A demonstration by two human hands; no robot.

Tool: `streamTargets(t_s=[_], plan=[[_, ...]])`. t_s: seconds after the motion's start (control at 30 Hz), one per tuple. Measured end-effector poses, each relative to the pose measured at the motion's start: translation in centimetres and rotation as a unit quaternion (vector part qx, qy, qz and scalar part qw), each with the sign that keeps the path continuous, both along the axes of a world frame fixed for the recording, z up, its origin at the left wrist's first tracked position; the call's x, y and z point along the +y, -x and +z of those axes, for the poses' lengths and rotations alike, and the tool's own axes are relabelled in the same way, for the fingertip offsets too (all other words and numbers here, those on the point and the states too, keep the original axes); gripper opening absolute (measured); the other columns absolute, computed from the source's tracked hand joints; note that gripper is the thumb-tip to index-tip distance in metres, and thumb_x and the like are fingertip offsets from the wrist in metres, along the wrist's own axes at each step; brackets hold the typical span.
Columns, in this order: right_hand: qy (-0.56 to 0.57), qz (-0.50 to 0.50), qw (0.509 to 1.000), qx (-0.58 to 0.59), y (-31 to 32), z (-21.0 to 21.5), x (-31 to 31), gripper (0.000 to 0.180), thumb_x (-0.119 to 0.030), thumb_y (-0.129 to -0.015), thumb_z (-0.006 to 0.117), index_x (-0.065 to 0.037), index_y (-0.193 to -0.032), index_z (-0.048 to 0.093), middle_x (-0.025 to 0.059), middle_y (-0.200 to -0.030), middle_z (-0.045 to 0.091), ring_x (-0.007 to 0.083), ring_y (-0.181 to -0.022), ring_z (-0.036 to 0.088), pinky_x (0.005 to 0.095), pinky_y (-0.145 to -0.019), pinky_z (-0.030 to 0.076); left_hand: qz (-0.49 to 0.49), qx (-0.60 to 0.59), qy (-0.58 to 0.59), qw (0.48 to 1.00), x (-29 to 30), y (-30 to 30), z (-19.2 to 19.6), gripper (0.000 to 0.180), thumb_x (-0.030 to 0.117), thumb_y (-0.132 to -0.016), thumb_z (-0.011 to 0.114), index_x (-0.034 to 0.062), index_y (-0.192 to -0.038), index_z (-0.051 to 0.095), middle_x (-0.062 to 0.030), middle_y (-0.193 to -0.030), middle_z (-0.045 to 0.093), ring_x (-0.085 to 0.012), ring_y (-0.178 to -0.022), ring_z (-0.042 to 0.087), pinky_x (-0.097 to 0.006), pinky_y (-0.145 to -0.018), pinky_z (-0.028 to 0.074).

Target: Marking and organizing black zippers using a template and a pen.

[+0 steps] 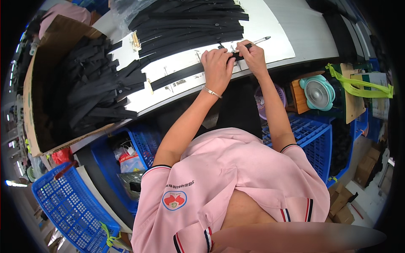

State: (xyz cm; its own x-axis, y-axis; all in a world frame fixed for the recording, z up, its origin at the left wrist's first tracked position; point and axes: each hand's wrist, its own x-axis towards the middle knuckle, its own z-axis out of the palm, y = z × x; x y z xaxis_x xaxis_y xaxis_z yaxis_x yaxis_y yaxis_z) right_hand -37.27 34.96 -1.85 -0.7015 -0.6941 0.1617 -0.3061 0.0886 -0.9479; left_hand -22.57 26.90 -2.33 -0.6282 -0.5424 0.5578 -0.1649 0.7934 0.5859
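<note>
On the white board (282, 44) laid over the pale grey table (314, 40), we have a long, flat black fabric strip (181, 75) that runs from the left to beneath our hands, near the board's front edge. Our left hand (217, 69), with a silver-coloured bracelet (212, 92) at its wrist, rests over the strip with fingers bent and close together; we cannot tell whether it pinches the fabric or only presses on it. Our right hand (253, 60), just beside it, is clamped on a slim pen with a pale barrel (262, 40), which juts out to the right above the board, while the fingertips meet the strip's right end. Beyond our hands lies a broad layer of black fabric strips (190, 26), side by side, and dark marks (171, 87) show on the board in front of the strip. To our left, a brown cardboard box (67, 28) holds a jumbled heap of black strips (86, 80) that spills over onto the board. A round turquoise fan (319, 93) stands to our right.
</note>
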Motion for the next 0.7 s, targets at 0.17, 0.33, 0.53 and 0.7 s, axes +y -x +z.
streamTargets(t_s=[0.17, 0.33, 0.53, 0.7], plan=[[-0.022, -0.004, 0.999, 0.03, 0.1, -0.3, 0.1, 0.024, -0.021, -0.096, 0.066, 0.001, -0.086, 0.072, 0.0037, -0.067, 0.066, 0.0072, -0.059, 0.058, 0.0262, -0.056, 0.046, 0.023, 0.008, 0.023, 0.999, 0.2, 1.0, -0.4, 0.013, 0.013, -0.081, 0.076, 0.0079, -0.093, 0.074, -0.0034, -0.107, 0.069, -0.0248, -0.106, 0.058, -0.04, -0.099, 0.037], [-0.017, 0.004, 0.996, 0.083, 0.4, -1.2, -0.1, 0.024, -0.021, -0.095, 0.067, 0.001, -0.087, 0.072, 0.0058, -0.07, 0.069, 0.0101, -0.058, 0.06, 0.0283, -0.056, 0.047, 0.033, -0.001, 0.029, 0.999, 0.4, 1.0, -0.4, 0.013, 0.012, -0.08, 0.076, 0.0083, -0.092, 0.074, -0.0033, -0.108, 0.068, -0.0245, -0.107, 0.059, -0.04, -0.099, 0.038], [-0.005, -0.006, 0.998, 0.06, 0.0, -1.1, 0.2, 0.024, -0.022, -0.094, 0.067, 0.0, -0.084, 0.072, 0.0051, -0.069, 0.07, 0.0114, -0.058, 0.062, 0.0282, -0.057, 0.048, 0.04, -0.006, 0.05, 0.998, 0.5, 0.8, -0.5, 0.014, 0.012, -0.079, 0.077, 0.0089, -0.093, 0.074, -0.003, -0.11, 0.068, -0.0242, -0.108, 0.059, -0.04, -0.099, 0.037], [-0.013, 0.046, 0.997, 0.066, 0.4, -0.8, 1.3, 0.025, -0.022, -0.093, 0.065, -0.002, -0.081, 0.072, 0.0045, -0.067, 0.069, 0.0123, -0.06, 0.065, 0.0285, -0.058, 0.049, 0.036, -0.003, 0.054, 0.998, 1.0, 0.7, -0.5, 0.015, 0.012, -0.079, 0.078, 0.0094, -0.093, 0.074, -0.0029, -0.11, 0.068, -0.0243, -0.108, 0.058, -0.041, -0.1, 0.037]])
